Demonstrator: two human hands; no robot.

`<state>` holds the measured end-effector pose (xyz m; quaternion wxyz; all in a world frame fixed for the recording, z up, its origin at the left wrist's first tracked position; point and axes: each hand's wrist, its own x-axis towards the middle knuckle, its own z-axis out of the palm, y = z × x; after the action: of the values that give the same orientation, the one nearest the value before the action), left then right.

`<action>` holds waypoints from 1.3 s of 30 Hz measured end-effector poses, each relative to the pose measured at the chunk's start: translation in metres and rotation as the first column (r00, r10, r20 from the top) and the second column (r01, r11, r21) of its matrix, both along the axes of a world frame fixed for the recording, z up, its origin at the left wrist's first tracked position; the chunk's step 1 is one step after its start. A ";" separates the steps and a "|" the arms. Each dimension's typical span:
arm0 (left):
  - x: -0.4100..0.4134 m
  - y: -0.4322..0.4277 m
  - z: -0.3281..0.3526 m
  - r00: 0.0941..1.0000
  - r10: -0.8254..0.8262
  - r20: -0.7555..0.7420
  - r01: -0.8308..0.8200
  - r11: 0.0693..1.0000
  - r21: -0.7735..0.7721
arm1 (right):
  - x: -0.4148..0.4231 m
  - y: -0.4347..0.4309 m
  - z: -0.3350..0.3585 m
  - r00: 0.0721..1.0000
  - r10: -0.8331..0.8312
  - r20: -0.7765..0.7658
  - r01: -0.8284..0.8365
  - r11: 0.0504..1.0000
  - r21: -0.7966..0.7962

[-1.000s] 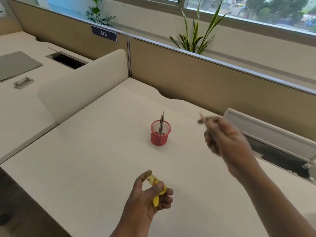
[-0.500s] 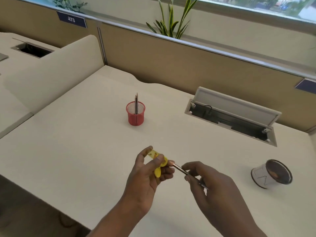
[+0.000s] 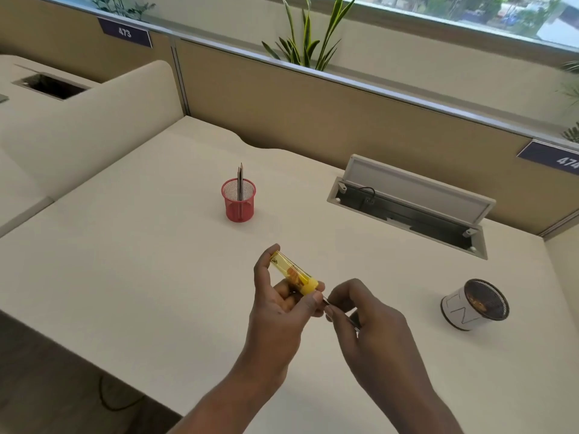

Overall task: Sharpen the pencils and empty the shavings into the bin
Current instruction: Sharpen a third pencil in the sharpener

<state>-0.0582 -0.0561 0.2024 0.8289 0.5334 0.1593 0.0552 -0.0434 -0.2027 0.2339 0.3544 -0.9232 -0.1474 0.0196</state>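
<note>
My left hand [image 3: 280,303] grips a yellow see-through sharpener [image 3: 293,274] with shavings inside, held above the desk. My right hand [image 3: 365,314] pinches a dark pencil [image 3: 341,314] whose tip sits in the sharpener's yellow end. Most of the pencil is hidden by my fingers. A red mesh cup [image 3: 238,200] stands further back on the desk with two dark pencils [image 3: 240,181] upright in it. A small white bin [image 3: 473,305] with a dark mesh inside lies tilted at the right, shavings visible in it.
The cream desk [image 3: 141,261] has an open cable hatch [image 3: 410,205] with a raised lid at the back right. A tan partition [image 3: 313,104] runs along the back, a padded divider [image 3: 94,120] along the left. The desk's front edge drops off at lower left.
My right hand came down from the pencil cup area with a pencil and brought its tip into the sharpener. The view shifted right, bringing the bin into sight.
</note>
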 end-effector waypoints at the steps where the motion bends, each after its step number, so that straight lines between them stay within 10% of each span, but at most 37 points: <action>1: 0.000 0.000 -0.001 1.000 0.006 0.003 -0.006 1.000 0.012 | 0.000 0.002 -0.001 1.000 -0.002 -0.003 0.003 1.000 0.024; 11: 0.005 0.015 -0.007 0.991 0.131 -0.019 -0.130 0.989 0.074 | -0.006 -0.002 -0.010 0.994 0.093 -0.048 -0.093 0.996 0.007; 23: 0.025 0.023 -0.009 0.996 0.057 0.067 -0.061 0.996 0.059 | -0.005 0.015 -0.025 0.915 -0.078 0.395 0.100 0.994 -0.035; 25: 0.027 0.026 -0.007 0.995 0.027 0.095 -0.030 0.999 0.026 | 0.000 0.015 -0.023 0.968 -0.097 0.230 0.079 0.993 0.084; 27: 0.029 0.033 -0.007 0.990 -0.033 0.135 0.034 0.999 -0.009 | 0.011 0.012 -0.014 0.966 -0.076 -0.247 0.170 0.907 0.385; 29: 0.030 0.041 -0.006 0.973 -0.125 0.195 0.130 0.991 -0.013 | 0.021 0.008 -0.004 0.678 0.150 -0.720 0.432 0.712 0.555; 31: 0.031 0.047 -0.004 0.954 -0.192 0.232 0.192 0.981 0.022 | 0.022 0.006 -0.002 0.495 0.285 -0.821 0.549 0.630 0.550; 34: 0.032 0.049 -0.003 0.973 -0.144 0.183 0.127 0.987 0.103 | 0.020 0.011 -0.008 0.683 0.175 -0.710 0.377 0.748 0.546; 36: 0.028 0.045 -0.005 0.991 -0.057 0.124 0.033 0.981 0.189 | 0.016 0.015 -0.016 0.939 -0.021 -0.344 0.153 0.919 0.363; 39: 0.021 0.038 -0.011 0.993 0.050 0.103 -0.078 0.952 0.295 | 0.006 0.026 -0.026 0.979 -0.043 0.200 0.034 0.998 0.044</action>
<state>-0.0370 -0.0185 0.1917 0.7432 0.6437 0.1273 0.1305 -0.0371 -0.1771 0.2078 0.3564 -0.9159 -0.1649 -0.0835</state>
